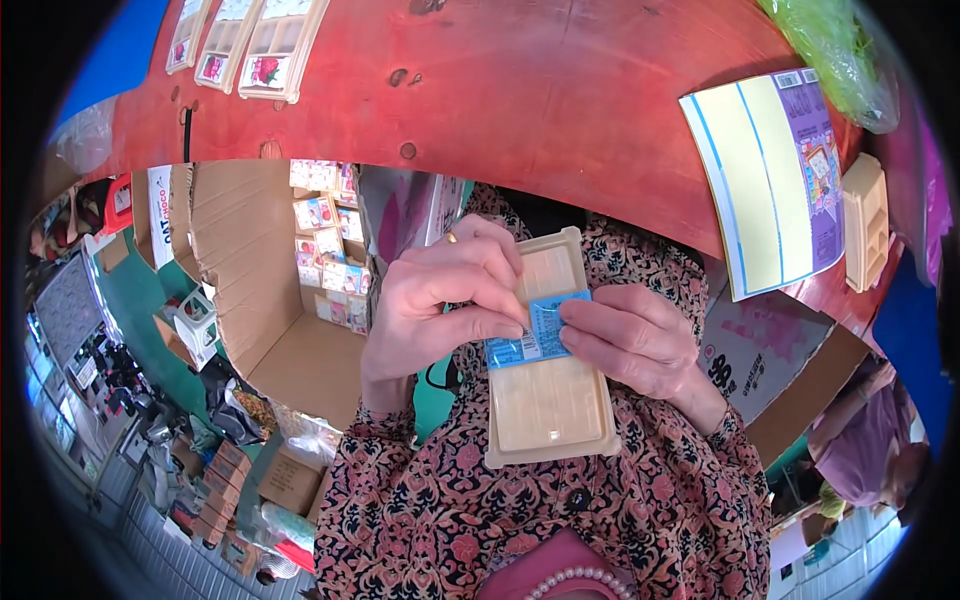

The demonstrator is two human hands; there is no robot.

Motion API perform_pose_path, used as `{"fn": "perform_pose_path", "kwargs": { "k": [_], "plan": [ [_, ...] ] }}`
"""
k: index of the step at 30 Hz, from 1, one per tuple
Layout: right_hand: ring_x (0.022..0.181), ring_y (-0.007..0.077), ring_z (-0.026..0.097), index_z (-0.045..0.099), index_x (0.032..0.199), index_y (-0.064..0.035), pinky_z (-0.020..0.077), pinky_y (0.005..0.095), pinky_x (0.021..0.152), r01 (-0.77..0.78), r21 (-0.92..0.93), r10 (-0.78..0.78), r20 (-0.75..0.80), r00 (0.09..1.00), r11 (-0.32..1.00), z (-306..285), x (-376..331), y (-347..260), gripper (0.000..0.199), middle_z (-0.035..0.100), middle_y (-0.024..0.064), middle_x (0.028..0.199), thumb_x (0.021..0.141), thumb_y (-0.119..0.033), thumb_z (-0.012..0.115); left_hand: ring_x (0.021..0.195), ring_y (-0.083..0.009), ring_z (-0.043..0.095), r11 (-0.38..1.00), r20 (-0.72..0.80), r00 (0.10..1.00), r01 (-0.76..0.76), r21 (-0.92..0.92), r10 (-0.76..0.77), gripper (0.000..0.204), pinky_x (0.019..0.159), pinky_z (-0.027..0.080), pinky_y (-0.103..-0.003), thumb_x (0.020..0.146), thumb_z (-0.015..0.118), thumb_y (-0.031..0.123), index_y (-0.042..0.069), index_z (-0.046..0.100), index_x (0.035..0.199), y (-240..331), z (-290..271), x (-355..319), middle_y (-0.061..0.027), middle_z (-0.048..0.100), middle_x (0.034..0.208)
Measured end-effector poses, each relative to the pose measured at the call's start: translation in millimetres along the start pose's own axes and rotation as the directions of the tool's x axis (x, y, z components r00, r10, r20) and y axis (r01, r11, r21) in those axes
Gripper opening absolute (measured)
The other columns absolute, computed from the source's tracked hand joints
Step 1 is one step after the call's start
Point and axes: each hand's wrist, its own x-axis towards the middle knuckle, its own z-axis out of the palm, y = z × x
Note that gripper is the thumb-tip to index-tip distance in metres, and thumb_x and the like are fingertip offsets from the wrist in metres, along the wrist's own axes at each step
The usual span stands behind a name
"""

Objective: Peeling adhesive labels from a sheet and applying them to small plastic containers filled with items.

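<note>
Beige tray [552,405] with blue band [541,333] hangs off red table [550,110]'s near edge; left hand [448,290] pinches band's left side, thumb against forefinger; right hand [637,335] pinches its right side.

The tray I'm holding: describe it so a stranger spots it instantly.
Find the red table, then the patterned shirt below it in view. Before the shirt, the left hand and right hand hold a beige tray. Unlike the upper-left trays, a blue band crosses it.
</note>
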Motion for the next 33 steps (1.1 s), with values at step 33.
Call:
{"fn": "perform_pose_path", "kwargs": {
  "k": [33],
  "plan": [
    [0.08,0.0231,0.061,0.066,0.096,-0.0023,0.0541,0.0284,0.064,0.032,-0.035,-0.033,-0.008,0.999,0.999,4.4,-14.3,7.3,0.039,0.064,0.0109,0.103,0.058,-0.007,0.071,0.079,-0.0154,0.053,0.974,-0.036,0.974,0.225,0.033,-0.224,0.03,0.07,0.043,-0.029,0.063,0.08,0.004,0.004,0.055,0.081,-8.5,10.7,0.6,-0.0036,0.054,0.084]
  ]
}}
